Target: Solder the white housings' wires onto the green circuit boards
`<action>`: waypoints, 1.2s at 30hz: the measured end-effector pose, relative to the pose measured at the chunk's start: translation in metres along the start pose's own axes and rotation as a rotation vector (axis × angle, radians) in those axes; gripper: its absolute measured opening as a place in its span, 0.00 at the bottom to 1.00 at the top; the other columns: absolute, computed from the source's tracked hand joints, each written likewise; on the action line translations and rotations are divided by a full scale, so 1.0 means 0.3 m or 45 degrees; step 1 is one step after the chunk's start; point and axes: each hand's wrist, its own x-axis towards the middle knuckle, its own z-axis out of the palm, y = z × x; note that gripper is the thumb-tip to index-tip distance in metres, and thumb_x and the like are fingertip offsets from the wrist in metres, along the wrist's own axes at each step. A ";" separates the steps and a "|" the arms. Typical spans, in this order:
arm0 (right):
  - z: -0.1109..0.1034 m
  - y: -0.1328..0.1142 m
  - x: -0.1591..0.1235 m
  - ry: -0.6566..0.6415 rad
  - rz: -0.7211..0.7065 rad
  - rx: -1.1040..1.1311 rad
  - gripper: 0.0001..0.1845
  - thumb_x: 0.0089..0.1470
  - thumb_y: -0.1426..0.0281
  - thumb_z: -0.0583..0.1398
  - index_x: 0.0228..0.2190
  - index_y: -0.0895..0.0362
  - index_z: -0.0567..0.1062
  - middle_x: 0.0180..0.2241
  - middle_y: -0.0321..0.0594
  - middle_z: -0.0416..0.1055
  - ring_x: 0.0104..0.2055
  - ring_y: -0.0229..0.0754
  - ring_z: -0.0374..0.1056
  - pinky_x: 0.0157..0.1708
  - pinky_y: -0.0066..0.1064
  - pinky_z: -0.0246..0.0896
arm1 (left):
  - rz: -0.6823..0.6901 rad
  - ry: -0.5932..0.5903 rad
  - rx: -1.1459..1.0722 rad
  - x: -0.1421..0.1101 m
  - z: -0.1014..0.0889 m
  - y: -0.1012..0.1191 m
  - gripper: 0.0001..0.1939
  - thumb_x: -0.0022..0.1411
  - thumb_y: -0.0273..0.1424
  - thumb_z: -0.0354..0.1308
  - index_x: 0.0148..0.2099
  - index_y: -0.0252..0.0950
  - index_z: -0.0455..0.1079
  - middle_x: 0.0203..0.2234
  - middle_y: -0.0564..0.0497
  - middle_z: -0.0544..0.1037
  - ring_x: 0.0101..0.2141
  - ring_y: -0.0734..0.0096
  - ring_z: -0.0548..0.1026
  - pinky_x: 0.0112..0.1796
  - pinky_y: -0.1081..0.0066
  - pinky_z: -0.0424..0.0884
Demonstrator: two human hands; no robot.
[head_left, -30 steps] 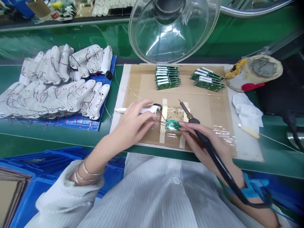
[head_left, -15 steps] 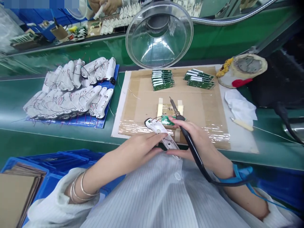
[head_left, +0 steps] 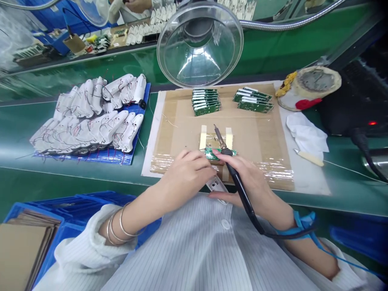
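Cardboard (head_left: 257, 133) on green bench (head_left: 18, 133); hood (head_left: 197, 44) probably plastic.

Shirt: pale blue-white fabric, fine vertical stripes (head_left: 188, 242); round white button (head_left: 225, 224) down front. Loose long matching sleeves (head_left: 81, 250). Left wrist: thin, silvery round bangles (head_left: 121, 221). Right wrist: bright blue band (head_left: 306, 220), thin blue cord (head_left: 333, 254) trailing.

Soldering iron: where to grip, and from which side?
Grip the soldering iron by its long black handle, likely best from the person's right: the bare metal front end, possibly hot, points away from the body and leftward, while the handle slopes back toward the body and rightward.
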 end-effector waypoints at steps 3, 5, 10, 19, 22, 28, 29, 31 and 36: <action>-0.016 -0.013 -0.004 0.055 0.046 0.119 0.49 0.47 0.56 0.71 0.65 0.49 0.57 0.61 0.44 0.68 0.57 0.49 0.70 0.52 0.45 0.73 | -0.123 0.127 -0.099 0.002 0.021 -0.003 0.08 0.72 0.30 0.54 0.43 0.37 0.75 0.35 0.51 0.79 0.43 0.66 0.71 0.47 0.64 0.65; -0.034 -0.019 -0.015 0.227 0.156 0.158 0.39 0.54 0.65 0.68 0.63 0.45 0.61 0.53 0.39 0.76 0.54 0.46 0.74 0.52 0.42 0.73 | -0.207 0.181 -0.187 0.008 0.042 0.004 0.07 0.72 0.30 0.54 0.43 0.36 0.74 0.35 0.51 0.79 0.43 0.66 0.71 0.47 0.63 0.67; -0.073 0.005 -0.046 0.844 0.154 0.157 0.14 0.61 0.63 0.60 0.48 0.49 0.80 0.23 0.34 0.75 0.22 0.40 0.70 0.26 0.36 0.66 | -0.484 0.293 -0.264 0.030 0.081 0.040 0.04 0.67 0.26 0.57 0.39 0.34 0.73 0.41 0.46 0.73 0.48 0.62 0.68 0.50 0.59 0.68; -0.083 0.001 -0.075 0.691 0.159 0.052 0.08 0.55 0.74 0.61 0.35 0.53 0.79 0.28 0.33 0.76 0.27 0.36 0.69 0.26 0.34 0.62 | -0.622 0.206 -0.194 0.054 0.088 0.052 0.03 0.62 0.23 0.56 0.36 0.33 0.71 0.43 0.45 0.70 0.49 0.59 0.67 0.50 0.58 0.68; -0.089 -0.003 -0.069 0.653 0.111 0.064 0.08 0.54 0.75 0.61 0.36 0.54 0.79 0.30 0.32 0.77 0.28 0.35 0.70 0.28 0.33 0.63 | -0.628 0.185 -0.191 0.055 0.084 0.054 0.03 0.63 0.24 0.56 0.36 0.33 0.71 0.43 0.45 0.70 0.49 0.59 0.68 0.49 0.58 0.69; -0.085 0.009 -0.065 0.590 0.087 0.078 0.10 0.54 0.75 0.62 0.39 0.53 0.80 0.31 0.32 0.78 0.29 0.36 0.70 0.28 0.34 0.63 | -0.621 0.170 -0.169 0.059 0.080 0.053 0.04 0.63 0.24 0.56 0.36 0.33 0.72 0.42 0.45 0.70 0.49 0.58 0.68 0.49 0.58 0.69; -0.082 0.011 -0.068 0.606 0.097 0.091 0.10 0.54 0.75 0.62 0.38 0.53 0.80 0.30 0.32 0.77 0.28 0.36 0.70 0.28 0.35 0.62 | -0.618 0.168 -0.161 0.061 0.079 0.053 0.04 0.63 0.25 0.56 0.36 0.33 0.72 0.43 0.44 0.70 0.49 0.58 0.68 0.49 0.58 0.69; -0.078 0.015 -0.073 0.673 0.122 0.104 0.09 0.55 0.74 0.61 0.37 0.52 0.80 0.28 0.32 0.76 0.26 0.36 0.68 0.26 0.35 0.61 | -0.615 0.160 -0.146 0.064 0.080 0.053 0.05 0.64 0.25 0.56 0.36 0.32 0.72 0.43 0.44 0.71 0.49 0.58 0.68 0.49 0.58 0.70; -0.066 0.016 -0.064 0.873 0.193 0.118 0.08 0.59 0.69 0.60 0.36 0.50 0.81 0.23 0.33 0.72 0.23 0.37 0.65 0.22 0.35 0.56 | -0.617 0.138 -0.128 0.072 0.080 0.051 0.04 0.63 0.25 0.56 0.36 0.33 0.72 0.43 0.45 0.71 0.48 0.58 0.68 0.46 0.59 0.70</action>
